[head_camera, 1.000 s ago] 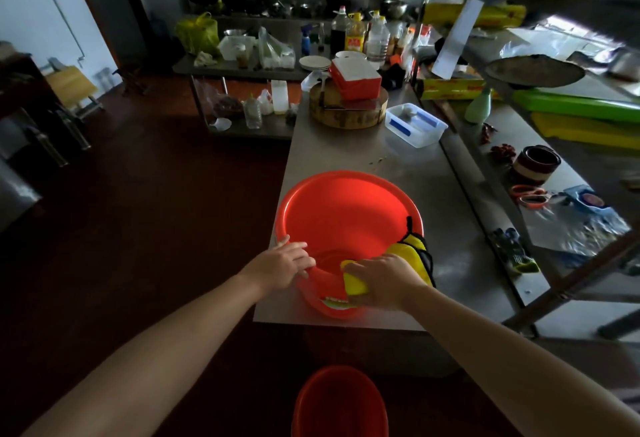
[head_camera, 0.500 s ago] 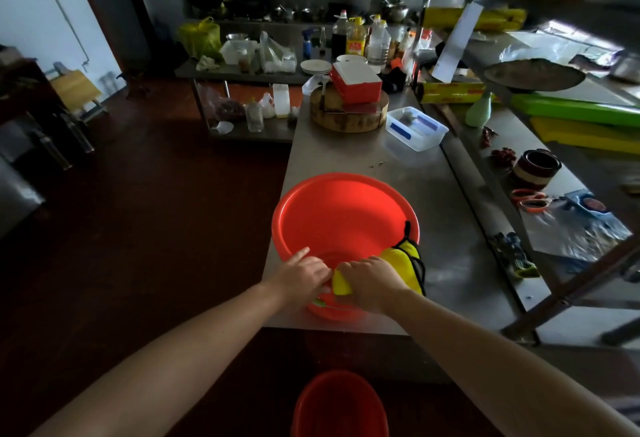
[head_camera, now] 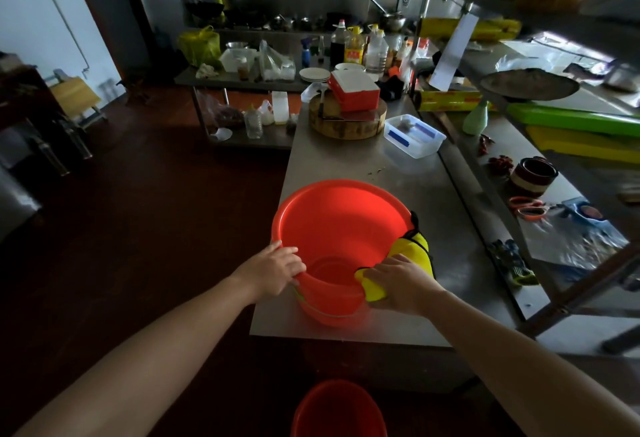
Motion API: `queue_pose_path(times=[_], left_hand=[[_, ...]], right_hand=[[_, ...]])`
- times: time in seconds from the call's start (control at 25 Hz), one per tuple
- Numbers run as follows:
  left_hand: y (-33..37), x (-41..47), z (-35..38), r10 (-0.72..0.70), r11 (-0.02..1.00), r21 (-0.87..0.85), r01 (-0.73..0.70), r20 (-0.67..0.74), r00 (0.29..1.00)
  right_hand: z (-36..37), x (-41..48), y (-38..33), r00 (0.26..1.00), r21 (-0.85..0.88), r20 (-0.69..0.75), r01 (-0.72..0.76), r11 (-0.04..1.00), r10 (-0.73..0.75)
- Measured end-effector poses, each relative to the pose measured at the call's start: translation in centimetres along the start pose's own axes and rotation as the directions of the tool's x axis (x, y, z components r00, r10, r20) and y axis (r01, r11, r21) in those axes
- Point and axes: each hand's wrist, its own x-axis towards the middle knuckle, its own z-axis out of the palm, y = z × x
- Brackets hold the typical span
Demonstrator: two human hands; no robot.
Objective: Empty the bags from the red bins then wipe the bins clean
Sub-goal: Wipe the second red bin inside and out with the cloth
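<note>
Hands, two, bare.
- right hand [head_camera: 401,282]: fingers curled around a yellow cloth [head_camera: 412,246] and pressing it against the near-right rim of the red basin [head_camera: 339,221]. The cloth drapes over that rim, part inside and part outside.
- left hand [head_camera: 273,268]: clasps the near-left rim, fingers over the edge, and appears to steady the basin.

Red basin: round and open, standing at the near end of the steel bench [head_camera: 346,162], close to its left edge. No bag shows inside; the inner wall and floor look bare.

Second red bin [head_camera: 339,409]: on the floor below the bench edge, between the forearms. Only its top is in view and the contents are not visible.

Governing relation: the two hands sit on opposite sides of the near rim, cloth to the right. The rest of the inner wall lies forward and to the left of the right hand, curving round toward the far rim. The basin is round, so it has no long axis to line up with. Judged step: wiping in progress. The cloth hand is the nearer to the interior, and a sweep along the wall away from the body looks like the natural course.
</note>
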Motion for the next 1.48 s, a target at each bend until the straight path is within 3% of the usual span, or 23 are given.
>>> queue_pose_path(times=[0.32,0.6,0.76,0.96,1.12,1.24,1.36,1.48], left_hand=[[5.9,1.8,0.1,0.098,0.995,0.028,-0.097,-0.005,0.995],[3.0,0.6,0.1,0.050,0.989,-0.137,-0.055,-0.035,0.998],[2.9,0.8,-0.3,0.031,0.988,-0.153,-0.033,-0.015,0.999],[3.1,0.4,-0.4,0.013,0.981,-0.191,-0.018,-0.029,1.000],[1.2,-0.5,-0.4,-0.024,0.982,-0.189,0.020,-0.018,1.000],[-0.1,-0.9,-0.7,-0.048,0.993,-0.109,0.051,0.027,0.998],[1.8,-0.3,-0.9,0.010,1.000,0.014,-0.011,0.090,0.996],[5.6,0.8,-0.3,0.074,0.997,0.025,-0.076,0.055,0.996]], right_hand=[[-1.9,3.1,-6.7,0.984,0.048,0.145,-0.116,0.992,0.108],[-1.9,0.8,-3.3,0.985,0.134,0.156,-0.097,0.986,0.075],[-2.4,2.4,-5.6,0.964,0.073,0.231,-0.151,0.986,0.130],[-2.1,3.0,-7.2,0.971,0.071,0.151,-0.200,0.977,0.188],[-1.9,1.3,-4.1,0.992,0.127,0.085,-0.101,0.987,0.091],[-0.5,-0.6,-1.3,0.998,0.071,0.046,-0.038,0.997,0.034],[0.1,-0.5,-1.9,0.999,0.035,0.007,-0.041,0.999,0.040],[-0.4,1.2,-4.9,0.998,0.005,0.013,-0.068,0.998,0.068]])
